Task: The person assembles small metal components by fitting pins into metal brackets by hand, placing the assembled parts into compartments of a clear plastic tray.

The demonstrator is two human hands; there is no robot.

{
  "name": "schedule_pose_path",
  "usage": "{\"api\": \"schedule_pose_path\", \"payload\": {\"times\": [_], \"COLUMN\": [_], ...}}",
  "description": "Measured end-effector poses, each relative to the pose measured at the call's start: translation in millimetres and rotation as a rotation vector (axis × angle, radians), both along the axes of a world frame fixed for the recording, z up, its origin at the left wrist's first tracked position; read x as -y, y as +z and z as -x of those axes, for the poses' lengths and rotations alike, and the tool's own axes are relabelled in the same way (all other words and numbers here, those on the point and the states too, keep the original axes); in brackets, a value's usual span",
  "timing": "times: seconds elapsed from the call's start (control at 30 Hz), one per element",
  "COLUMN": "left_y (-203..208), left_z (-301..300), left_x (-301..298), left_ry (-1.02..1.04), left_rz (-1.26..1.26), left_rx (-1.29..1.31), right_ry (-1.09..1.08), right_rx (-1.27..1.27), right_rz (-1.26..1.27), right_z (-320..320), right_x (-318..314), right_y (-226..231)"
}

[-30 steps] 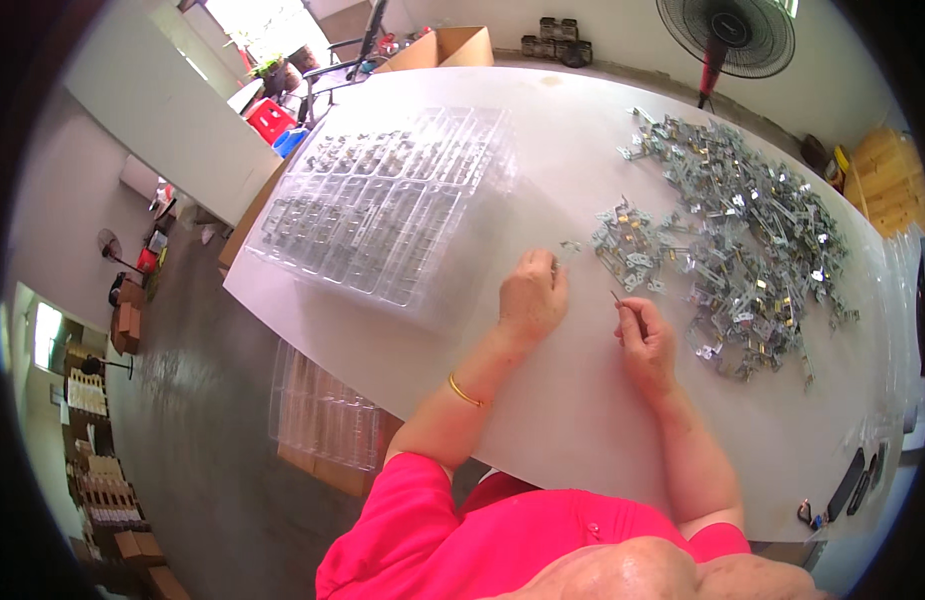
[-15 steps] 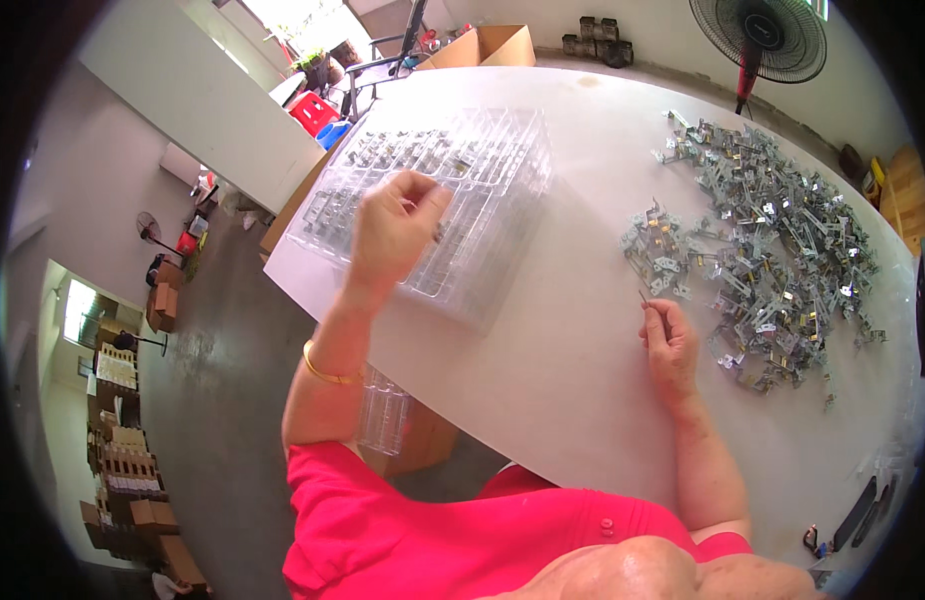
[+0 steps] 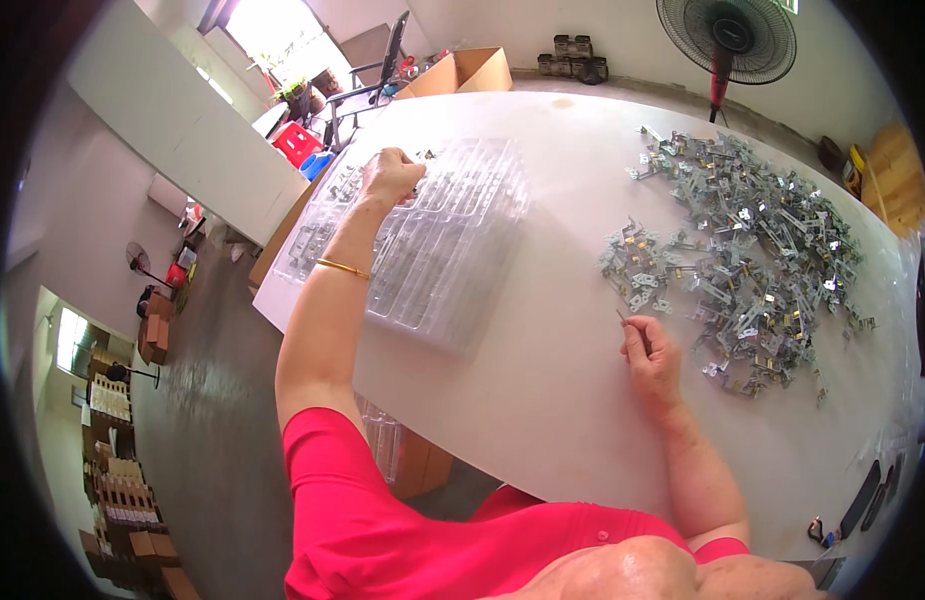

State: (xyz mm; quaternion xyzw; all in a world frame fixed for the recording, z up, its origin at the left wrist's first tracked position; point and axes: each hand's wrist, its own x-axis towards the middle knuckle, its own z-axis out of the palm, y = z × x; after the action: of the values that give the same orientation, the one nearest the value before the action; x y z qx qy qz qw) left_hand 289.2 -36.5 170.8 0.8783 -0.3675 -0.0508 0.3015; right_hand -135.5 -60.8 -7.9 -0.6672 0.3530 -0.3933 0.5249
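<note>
My left hand (image 3: 390, 178) reaches over the far part of a clear plastic tray (image 3: 487, 185), which tops a stack of like trays. Its fingers are pinched; whatever lies between them is too small and covered to name. Small metal parts fill rows of the tray's compartments under and around that hand. My right hand (image 3: 654, 362) rests on the table, closed, with a thin dark pin-like piece (image 3: 620, 315) poking out between thumb and forefinger. Just beyond it lies a small cluster of bent metal brackets (image 3: 637, 265), some with brassy bits.
A large heap of metal brackets (image 3: 772, 260) spreads over the right of the white table (image 3: 552, 400). Black tools (image 3: 860, 510) lie at the near right edge. Beyond the table stand a fan (image 3: 727, 40), an open carton (image 3: 482, 70) and a chair (image 3: 387, 60).
My left hand has moved farther away over the tray, its arm stretching out and its fingers lower toward the compartments. My right hand keeps its hold on the thin piece beside the small cluster.
</note>
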Motion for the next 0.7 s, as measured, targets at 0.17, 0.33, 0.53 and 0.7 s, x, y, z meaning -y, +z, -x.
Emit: {"api": "schedule_pose_path", "payload": {"times": [0.17,0.33,0.53,0.7], "left_y": [-13,-16,-22,6], "left_z": [-11,-5,-8,63], "left_x": [7,7,0,-1], "left_ry": [0.024,0.000,-0.042,-0.133], "left_rz": [-0.127,-0.160,-0.129,-0.167], "left_rx": [0.053,0.068,0.261,0.495], "right_ry": [0.020,0.016,-0.035,0.031], "right_rx": [-0.010,-0.018,-0.080,-0.052], "right_rz": [-0.013,-0.043,-0.064,0.027], "right_z": [2,5,5,1], "right_x": [-2,-6,-8,-3], "right_y": [2,3,8,4]}}
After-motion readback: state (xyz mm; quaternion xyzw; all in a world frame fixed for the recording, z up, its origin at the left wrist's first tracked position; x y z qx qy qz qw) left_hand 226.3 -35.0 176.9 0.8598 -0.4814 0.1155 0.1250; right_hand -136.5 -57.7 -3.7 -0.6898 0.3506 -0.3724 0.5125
